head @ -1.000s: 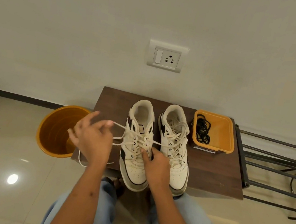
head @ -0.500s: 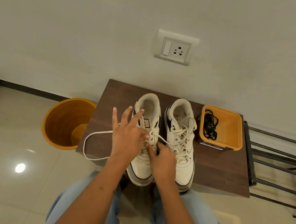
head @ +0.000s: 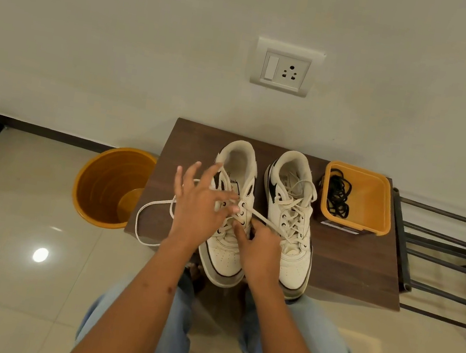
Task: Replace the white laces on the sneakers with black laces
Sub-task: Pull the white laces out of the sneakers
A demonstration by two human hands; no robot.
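Two white sneakers stand side by side on a dark wooden table [head: 349, 265]. The left sneaker [head: 223, 258] is partly unlaced. Its white lace [head: 143, 214] trails in a loose loop over the table's left edge, and another strand runs right across the right sneaker [head: 294, 265], which is still fully laced. My left hand [head: 199, 210] pinches the lace at the upper eyelets with thumb and forefinger, the other fingers spread. My right hand [head: 260, 247] holds the left sneaker's right side, thumb on the eyelets. Black laces [head: 338, 199] lie in an orange tray [head: 374, 198].
An orange bucket [head: 108, 184] stands on the tiled floor left of the table. A dark metal rack [head: 443, 249] adjoins the table's right edge. A wall socket [head: 285, 68] sits above. My knees in blue jeans are under the table's near edge.
My left hand, which had pulled a lace strand out to the left, has come back to the left sneaker's eyelets. The pulled strand now lies slack on the table. The right hand stays on the sneaker.
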